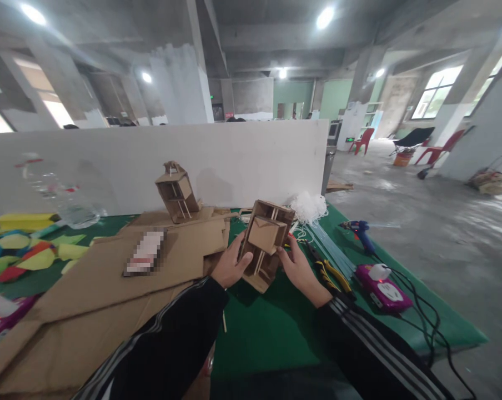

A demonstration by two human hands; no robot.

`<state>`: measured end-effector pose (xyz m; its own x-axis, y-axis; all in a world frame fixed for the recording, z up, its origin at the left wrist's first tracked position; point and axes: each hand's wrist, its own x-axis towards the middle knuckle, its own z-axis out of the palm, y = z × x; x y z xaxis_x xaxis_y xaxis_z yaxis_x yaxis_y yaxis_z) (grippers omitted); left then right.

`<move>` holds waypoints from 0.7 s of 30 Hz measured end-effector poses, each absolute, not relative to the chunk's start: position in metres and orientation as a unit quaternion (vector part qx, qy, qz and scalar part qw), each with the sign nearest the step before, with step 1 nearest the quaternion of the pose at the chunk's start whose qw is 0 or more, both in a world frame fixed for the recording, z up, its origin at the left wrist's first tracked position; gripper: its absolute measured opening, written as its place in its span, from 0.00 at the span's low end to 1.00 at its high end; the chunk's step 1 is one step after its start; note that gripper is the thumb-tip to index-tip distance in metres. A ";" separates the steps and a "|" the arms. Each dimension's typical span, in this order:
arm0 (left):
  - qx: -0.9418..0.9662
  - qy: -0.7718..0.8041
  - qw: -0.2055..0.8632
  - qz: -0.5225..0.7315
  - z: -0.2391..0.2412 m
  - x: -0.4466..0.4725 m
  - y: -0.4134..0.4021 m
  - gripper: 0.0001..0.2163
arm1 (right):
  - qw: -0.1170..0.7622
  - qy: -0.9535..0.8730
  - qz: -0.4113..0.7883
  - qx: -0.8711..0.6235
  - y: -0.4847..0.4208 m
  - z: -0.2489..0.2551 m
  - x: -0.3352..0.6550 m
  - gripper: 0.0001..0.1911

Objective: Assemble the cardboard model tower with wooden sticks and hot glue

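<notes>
Between my hands is a cardboard box model, tilted above the green table, with thin wooden sticks inside and a smaller cardboard block across its middle. My left hand grips its left side, the thumb lying on the near face. On the right edge, my right hand holds it with fingers closed against the cardboard. A similar cardboard model with a looped top stands on stacked cardboard sheets to the left. Yellow-black pliers lie just right of my right hand.
A blue glue gun, clear glue sticks and a purple power strip with trailing black cables lie at right. White stringy material sits near the white partition. Leftward are a phone, plastic bottles and coloured paper pieces.
</notes>
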<state>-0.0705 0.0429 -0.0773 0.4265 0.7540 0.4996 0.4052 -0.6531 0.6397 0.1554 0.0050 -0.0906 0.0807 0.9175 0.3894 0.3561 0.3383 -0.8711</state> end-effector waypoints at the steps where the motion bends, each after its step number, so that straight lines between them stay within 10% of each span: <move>1: 0.816 0.359 0.215 0.399 -0.077 -0.071 0.043 0.34 | 0.527 -0.621 0.265 -0.516 0.006 -0.092 0.156 0.26; 21: 0.828 0.350 0.188 0.396 -0.071 -0.069 0.041 0.30 | 0.534 -0.599 0.290 -0.522 0.011 -0.099 0.156 0.35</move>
